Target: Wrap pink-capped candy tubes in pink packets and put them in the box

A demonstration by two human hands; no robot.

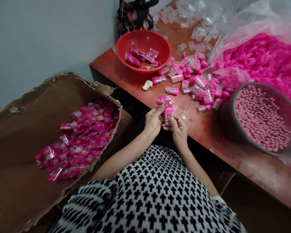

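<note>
Close to the table's front edge, my right hand grips a small clear bottle full of pink beads, with a pink cap at its top. My left hand pinches a shiny pink printed label against the cap end of that bottle. Whether the label is fastened to the bottle I cannot tell. Behind my hands, a filled bottle lies on its side, with a heap of similar pink-capped bottles beyond it.
A red bowl holds pink printed packets. At the right stand a grey bucket of pink beads and a plastic bag of pink parts. Clear containers lie behind. A cardboard box at left contains many pink packets.
</note>
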